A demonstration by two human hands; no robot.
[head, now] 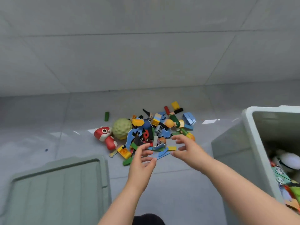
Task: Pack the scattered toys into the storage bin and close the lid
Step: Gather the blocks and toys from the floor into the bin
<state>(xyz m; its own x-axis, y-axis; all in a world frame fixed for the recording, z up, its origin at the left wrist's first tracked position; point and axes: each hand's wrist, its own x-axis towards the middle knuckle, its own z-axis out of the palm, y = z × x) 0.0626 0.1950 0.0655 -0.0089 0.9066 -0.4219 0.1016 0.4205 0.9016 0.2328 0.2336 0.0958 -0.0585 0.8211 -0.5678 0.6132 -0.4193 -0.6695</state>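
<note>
My left hand (142,161) and right hand (186,148) face each other over the toy pile (151,130), each grip wide and empty, ready, I think, to scoop toys into the open bin (235,143) nearby.

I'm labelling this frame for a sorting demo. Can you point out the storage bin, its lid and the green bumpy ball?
storage bin (235,151): head view, on its outer side wall.
lid (56,189): head view, on its ribbed top face.
green bumpy ball (122,128): head view, middle of its dimpled surface.

Glossy pale tiled floor (48,143), tiled wall (129,54)
</note>
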